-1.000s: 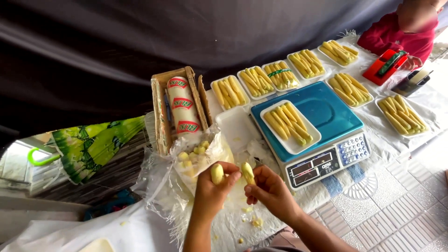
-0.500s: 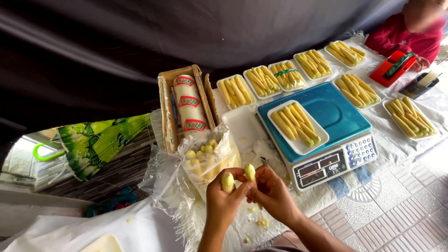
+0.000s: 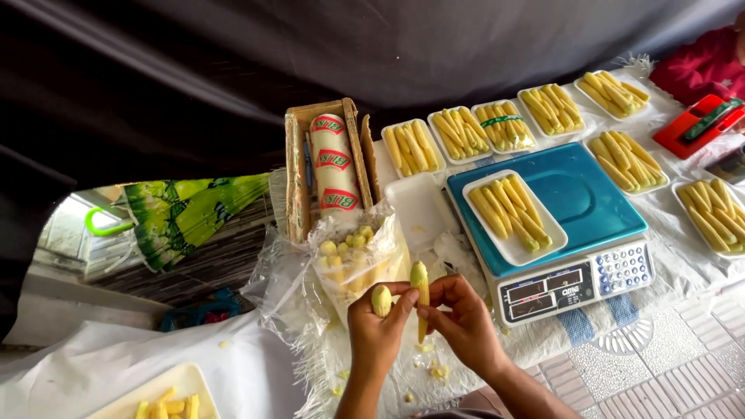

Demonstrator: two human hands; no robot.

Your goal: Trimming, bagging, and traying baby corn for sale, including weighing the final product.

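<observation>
At six o'clock, the left hand point(image 3: 378, 335) pinches a short baby corn piece point(image 3: 381, 300) while the right hand point(image 3: 464, 322) grips a longer baby corn point(image 3: 420, 281), fingertips together beside the plastic bag point(image 3: 358, 260).

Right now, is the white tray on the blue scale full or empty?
Full. The white tray on the blue scale holds a row of baby corn lying side by side, covering most of its surface.

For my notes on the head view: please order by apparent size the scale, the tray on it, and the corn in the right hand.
1. Scale
2. Tray on it
3. Corn in the right hand, smallest though nearest the camera.
</observation>
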